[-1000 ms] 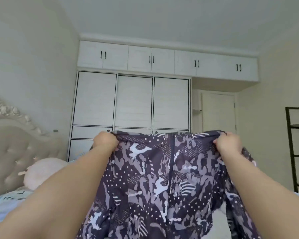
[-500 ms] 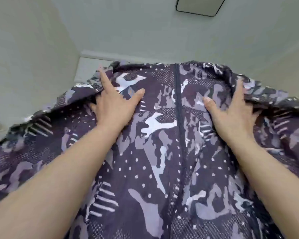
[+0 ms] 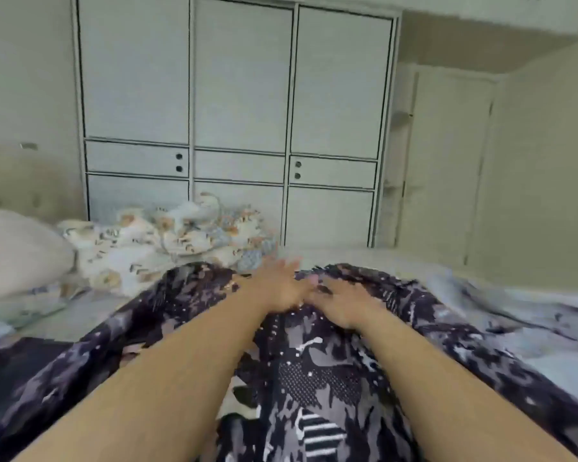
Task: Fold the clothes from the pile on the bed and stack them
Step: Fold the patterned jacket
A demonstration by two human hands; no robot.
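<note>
Left hand point(image 3: 277, 288) fingers motion-blurred; jacket point(image 3: 314, 378) cut off below.

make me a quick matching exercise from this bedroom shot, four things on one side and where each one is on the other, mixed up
Things:
1. jacket
2. pillow
3. quilt
4. wardrobe

Places:
A. bunched at the far side of the bed
B. against the back wall
C. spread on the bed under both hands
D. at the left edge, by the headboard

Pairs: 1-C, 2-D, 3-A, 4-B

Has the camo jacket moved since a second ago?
Yes. The camo jacket went from held up in front of the wardrobe down onto the bed.
</note>
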